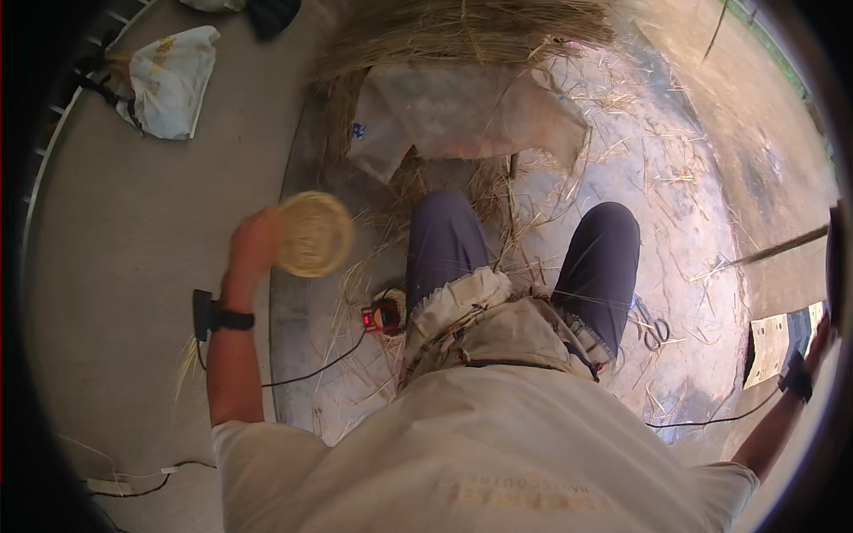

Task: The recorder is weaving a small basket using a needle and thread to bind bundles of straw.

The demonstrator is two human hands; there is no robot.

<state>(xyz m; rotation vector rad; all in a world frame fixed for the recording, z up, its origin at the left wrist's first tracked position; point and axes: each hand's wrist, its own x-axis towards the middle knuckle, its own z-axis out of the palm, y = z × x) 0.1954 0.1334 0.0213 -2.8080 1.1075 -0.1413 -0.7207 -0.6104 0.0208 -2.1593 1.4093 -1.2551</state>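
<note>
My left hand (255, 235) grips a round, pale yellow woven straw disc (316, 234) at its edge, off to the left of my knees; the disc is slightly blurred. Loose straw strands dangle below that wrist. My right hand (822, 333) is out at the far right rim of the view, against a dark upright object (833, 258); its fingers are too hidden to read. Behind my knees lie a heap of dry straw (453, 31) and a crumpled translucent sheet (462, 111). A red-and-black device (383, 316) with a cable sits beside my left leg.
Black scissors (655, 332) lie right of my right leg amid scattered straw. A white sack (173, 84) rests at upper left. A rod (782, 246) and a perforated panel (773, 346) are at right. Cables (320, 368) cross the floor on both sides.
</note>
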